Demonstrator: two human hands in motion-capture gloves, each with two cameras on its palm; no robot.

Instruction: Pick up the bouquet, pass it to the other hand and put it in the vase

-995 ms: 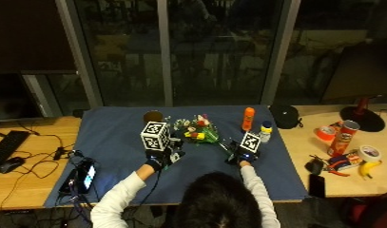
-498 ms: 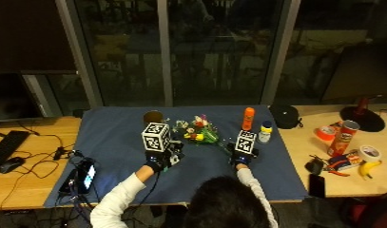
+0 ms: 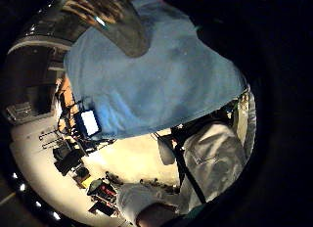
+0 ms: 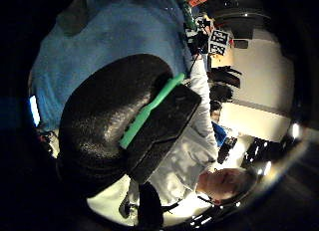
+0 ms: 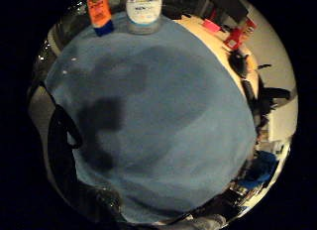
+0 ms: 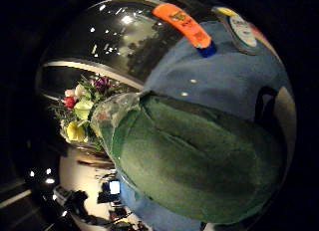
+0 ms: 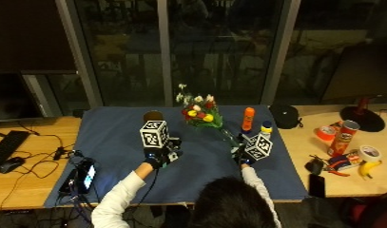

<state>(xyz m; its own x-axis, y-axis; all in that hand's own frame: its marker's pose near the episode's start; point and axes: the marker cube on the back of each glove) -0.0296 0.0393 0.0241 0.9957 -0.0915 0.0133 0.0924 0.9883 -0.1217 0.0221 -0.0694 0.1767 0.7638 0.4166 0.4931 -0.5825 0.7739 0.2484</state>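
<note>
Holding up the bouquet point(image 7: 201, 114) in the right hand point(image 7: 244, 154), with the green wrapped stem point(image 6: 199, 161) filling that palm's thumb side view and the fingers curled round it. Lifting the flowers off the blue cloth point(image 7: 117, 133), tilting them up and away from the right hand toward the window. Showing red, yellow, white and purple blooms point(image 6: 79, 111) at the far end of the wrap, seen from the right palm.

Keeping the left hand point(image 7: 158, 154) apart from the right hand, low over the blue cloth, holding nothing. Cannot tell from the pictures whether the left fingers are straight or curled; only a black glove part with a green strip point(image 4: 149, 111) is filling the left thumb side view.

Standing just past the left hand, a dark round vase point(image 7: 153, 116), with nothing in it. Showing its shiny side point(image 3: 117, 21) close to the left palm too.

Standing just past the right hand, an orange bottle point(image 7: 247, 118) and a small white bottle with a yellow cap point(image 7: 266, 128), side by side on the cloth. Lying well off beside the right hand, on the wooden table point(image 7: 28, 180), a red chips can point(image 7: 343, 137), a banana point(image 7: 369, 168) and a roll of tape point(image 7: 370, 152). Lying near the left hand, at the cloth's edge, a phone with a lit screen point(image 7: 87, 173).
</note>
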